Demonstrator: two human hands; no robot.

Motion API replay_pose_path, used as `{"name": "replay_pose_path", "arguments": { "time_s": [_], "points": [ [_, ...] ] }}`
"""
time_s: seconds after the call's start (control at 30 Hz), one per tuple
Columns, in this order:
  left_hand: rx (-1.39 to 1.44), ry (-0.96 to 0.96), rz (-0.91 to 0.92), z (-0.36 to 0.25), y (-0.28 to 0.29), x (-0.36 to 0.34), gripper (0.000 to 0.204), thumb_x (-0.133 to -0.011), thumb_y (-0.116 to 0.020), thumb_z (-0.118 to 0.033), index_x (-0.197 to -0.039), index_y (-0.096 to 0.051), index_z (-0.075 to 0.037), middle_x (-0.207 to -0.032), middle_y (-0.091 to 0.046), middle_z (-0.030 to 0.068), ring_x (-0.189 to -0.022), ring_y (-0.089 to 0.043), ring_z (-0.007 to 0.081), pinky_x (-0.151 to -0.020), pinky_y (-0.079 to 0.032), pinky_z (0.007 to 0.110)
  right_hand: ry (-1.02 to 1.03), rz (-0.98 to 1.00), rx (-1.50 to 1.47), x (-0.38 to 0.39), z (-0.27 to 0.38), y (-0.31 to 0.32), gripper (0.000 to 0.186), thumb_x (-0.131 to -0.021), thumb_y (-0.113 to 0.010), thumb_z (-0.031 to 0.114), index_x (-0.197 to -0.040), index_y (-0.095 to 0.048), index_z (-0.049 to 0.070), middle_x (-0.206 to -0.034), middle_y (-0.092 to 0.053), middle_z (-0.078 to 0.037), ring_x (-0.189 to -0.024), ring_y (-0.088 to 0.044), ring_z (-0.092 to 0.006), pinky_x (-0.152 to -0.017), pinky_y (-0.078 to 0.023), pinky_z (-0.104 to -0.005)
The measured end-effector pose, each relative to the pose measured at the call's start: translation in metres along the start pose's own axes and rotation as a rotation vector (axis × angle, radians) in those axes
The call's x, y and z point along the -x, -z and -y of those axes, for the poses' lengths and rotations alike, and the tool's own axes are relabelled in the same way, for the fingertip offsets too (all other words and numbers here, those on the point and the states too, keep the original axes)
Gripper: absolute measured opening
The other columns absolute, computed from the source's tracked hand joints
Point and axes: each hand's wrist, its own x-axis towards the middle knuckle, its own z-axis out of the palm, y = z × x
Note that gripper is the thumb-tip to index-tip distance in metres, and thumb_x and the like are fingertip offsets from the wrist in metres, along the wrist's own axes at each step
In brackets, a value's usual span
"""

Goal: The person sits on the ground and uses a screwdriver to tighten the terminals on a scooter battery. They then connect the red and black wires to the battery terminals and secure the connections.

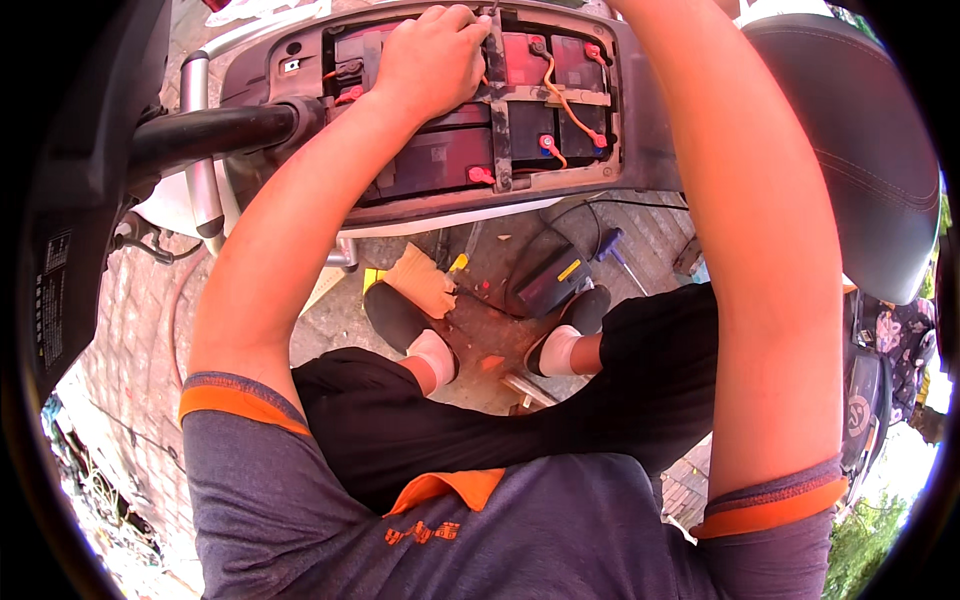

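My left hand lies over the far left part of an open battery compartment in the footboard of a scooter. Its fingers are curled, with the thumb side against the dark central strap; what they hold, if anything, is hidden. Beneath and beside the hand sit several dark batteries, looking reddish in this light. Red terminal caps and an orange wire show on them. My right forearm stretches past the compartment's right side, and its hand is beyond the upper edge, out of view.
A black seat bulges at the right, and a black tube meets the footboard at the left. On the paving below lie a black box with a cable, a blue-handled screwdriver and torn cardboard, near my feet.
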Motion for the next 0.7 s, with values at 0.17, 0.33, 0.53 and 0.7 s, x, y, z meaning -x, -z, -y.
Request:
{"name": "replay_pose_path", "arguments": {
  "time_s": [0.17, 0.33, 0.53, 0.7],
  "points": [
    [-0.151, 0.069, 0.235, -0.007, 0.007, -0.003, 0.044, -0.094, -0.070, -0.022, -0.136, -0.069, -0.008, -0.118, -0.070, 0.0060, -0.115, -0.069, 0.0243, -0.089, -0.061, 0.040, -0.067, 0.172, 0.138, -0.008, 0.016, 0.023, 0.052, -0.088, -0.064, 0.028, -0.128, -0.069, -0.006, -0.118, -0.075, -0.031, -0.109, -0.074, -0.0467, -0.098, -0.058, -0.0522],
    [-0.095, 0.121, 0.311, -0.018, 0.018, -0.007, 0.028, -0.094, -0.069, -0.020, -0.116, -0.073, -0.004, -0.118, -0.072, 0.0092, -0.113, -0.072, 0.0280, -0.089, -0.065, 0.042, -0.120, 0.120, -0.049, 0.020, 0.030, 0.032, 0.047, -0.091, -0.065, 0.029, -0.125, -0.071, -0.004, -0.116, -0.075, -0.030, -0.108, -0.074, -0.0451, -0.097, -0.058, -0.0524],
    [-0.089, 0.124, 0.366, -0.020, 0.021, -0.015, 0.030, -0.095, -0.068, -0.018, -0.120, -0.073, -0.003, -0.121, -0.072, 0.0107, -0.113, -0.073, 0.0293, -0.092, -0.064, 0.042, 0.146, 0.025, 0.103, 0.032, 0.031, 0.023, 0.041, -0.093, -0.064, 0.030, -0.117, -0.072, -0.002, -0.112, -0.076, -0.030, -0.107, -0.074, -0.0446, -0.096, -0.058, -0.0541],
    [-0.070, 0.105, 0.424, -0.027, 0.023, -0.027, 0.029, -0.096, -0.067, -0.017, -0.121, -0.073, -0.003, -0.123, -0.072, 0.0109, -0.114, -0.073, 0.0292, -0.092, -0.064, 0.042, -0.037, 0.088, 0.157, 0.040, 0.027, 0.042, 0.038, -0.094, -0.062, 0.033, -0.105, -0.076, 0.000, -0.107, -0.077, -0.027, -0.106, -0.075, -0.0444, -0.096, -0.058, -0.0530]
  ]
}}
